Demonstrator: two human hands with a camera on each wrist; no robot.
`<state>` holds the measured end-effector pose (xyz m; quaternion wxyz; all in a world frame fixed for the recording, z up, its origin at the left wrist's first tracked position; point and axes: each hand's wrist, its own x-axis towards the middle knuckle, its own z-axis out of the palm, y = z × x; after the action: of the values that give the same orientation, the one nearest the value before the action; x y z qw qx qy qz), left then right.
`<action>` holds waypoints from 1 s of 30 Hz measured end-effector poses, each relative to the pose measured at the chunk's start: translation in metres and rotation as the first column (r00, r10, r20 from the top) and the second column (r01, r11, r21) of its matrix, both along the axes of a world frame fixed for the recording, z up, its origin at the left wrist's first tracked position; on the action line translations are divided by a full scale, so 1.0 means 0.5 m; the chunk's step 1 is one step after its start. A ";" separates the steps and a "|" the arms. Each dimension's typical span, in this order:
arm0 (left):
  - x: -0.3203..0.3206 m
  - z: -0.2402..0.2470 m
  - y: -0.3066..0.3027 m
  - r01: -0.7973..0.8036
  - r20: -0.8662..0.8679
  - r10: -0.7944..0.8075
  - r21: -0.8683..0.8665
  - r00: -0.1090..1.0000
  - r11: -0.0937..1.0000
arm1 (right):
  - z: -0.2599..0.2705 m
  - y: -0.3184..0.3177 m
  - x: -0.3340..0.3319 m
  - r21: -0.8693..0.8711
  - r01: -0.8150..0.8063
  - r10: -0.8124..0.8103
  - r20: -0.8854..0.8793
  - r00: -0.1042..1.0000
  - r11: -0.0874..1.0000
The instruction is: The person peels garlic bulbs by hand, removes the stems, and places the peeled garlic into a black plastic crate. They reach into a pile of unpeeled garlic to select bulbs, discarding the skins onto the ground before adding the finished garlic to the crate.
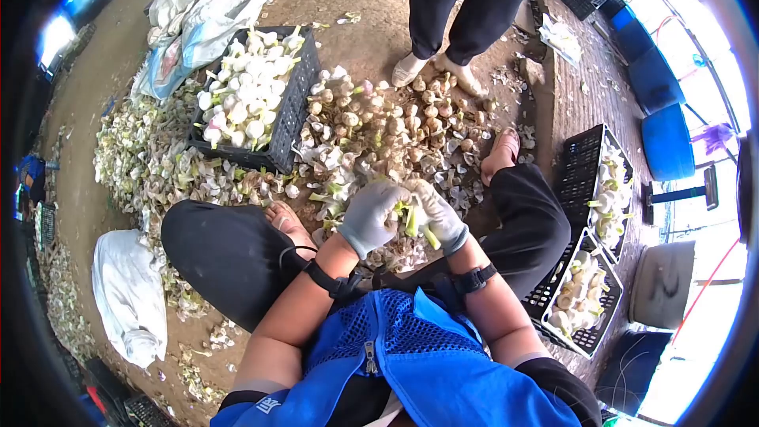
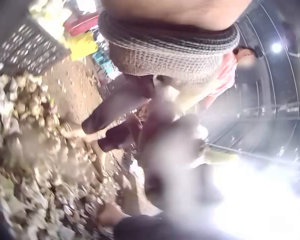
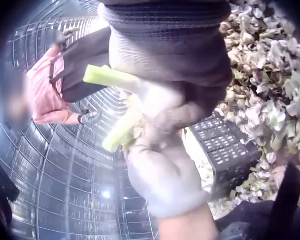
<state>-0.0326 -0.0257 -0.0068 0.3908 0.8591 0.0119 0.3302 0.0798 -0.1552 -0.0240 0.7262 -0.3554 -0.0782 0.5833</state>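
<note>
My gloved left hand and gloved right hand meet in front of my lap, in the head view. Between them are garlic bulbs with cut green stems; curled fingers of both hands hold them. In the right wrist view, one pale green garlic stem sticks out beside the right hand. Another stem points out beside the left hand. Fingers hide most of the bulbs. The left wrist view is blurred around the left glove.
Unpeeled garlic lies heaped on the ground ahead, among loose skins. A black crate of white garlic stands front left; two more crates are at right. Another person's legs stand beyond the heap. A white sack lies left.
</note>
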 end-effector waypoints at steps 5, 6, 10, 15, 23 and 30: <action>-0.007 -0.064 0.015 -0.019 -0.149 -0.036 -0.358 0.988 0.934 | 0.004 -0.043 0.008 -0.171 -0.559 0.581 0.126 0.804 0.811; -0.004 -0.075 0.013 0.015 -0.174 -0.099 -0.429 0.980 0.903 | 0.005 -0.039 0.005 -0.134 -0.651 0.660 0.034 0.750 0.747; 0.009 -0.143 0.033 -0.166 -0.426 0.031 -0.284 0.904 0.944 | -0.004 -0.006 -0.047 0.021 -0.821 0.813 0.125 0.569 0.571; 0.019 -0.138 0.101 -0.181 -0.936 -0.031 -0.100 0.350 0.978 | -0.047 0.019 -0.038 0.080 -0.553 0.529 0.211 0.822 0.829; 0.005 -0.074 0.070 0.140 -0.082 -0.359 -0.823 0.930 0.550 | -0.088 -0.016 0.034 -0.026 0.100 -0.077 0.465 0.882 0.995; 0.012 0.018 0.035 0.128 -0.080 -0.153 -0.254 0.985 0.959 | -0.101 -0.013 0.033 -0.137 0.150 -0.048 0.562 0.826 0.979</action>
<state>-0.0269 -0.0080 0.0023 0.5165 0.8175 0.0112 0.2546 0.0961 -0.1619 -0.0747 0.6672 -0.5754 -0.2157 0.4210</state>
